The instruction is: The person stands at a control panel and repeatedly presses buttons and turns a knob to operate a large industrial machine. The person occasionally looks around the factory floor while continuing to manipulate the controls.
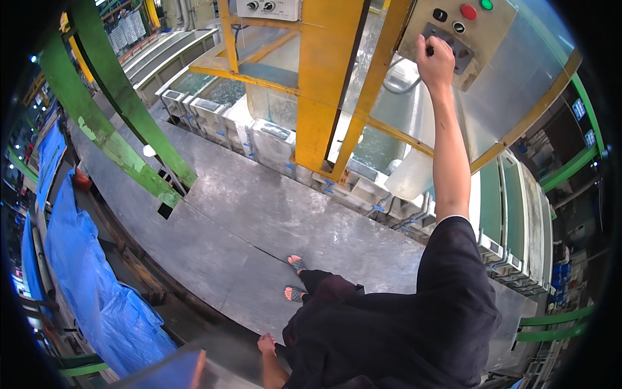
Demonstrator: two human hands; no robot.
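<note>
My right arm reaches up to a beige control panel (414, 40). My right hand (438, 59) is closed round a small black control knob (430, 51), which pokes out between the fingers on a grey plate (461, 54). Above it on the panel sit a red button (468, 11), a green button (486, 4) and dark selector switches (459, 27). Low beside my body hangs my left hand (266, 343), small in the picture, its fingers curled in with nothing visible in them.
Yellow frame posts (327, 84) with clear sheeting stand before liquid-filled tanks (227, 91). Green beams (123, 142) rise at left, near a blue tarp (97, 272). My sandalled feet (295, 293) stand on grey metal floor plates (253, 214). More tanks (518, 207) line the right.
</note>
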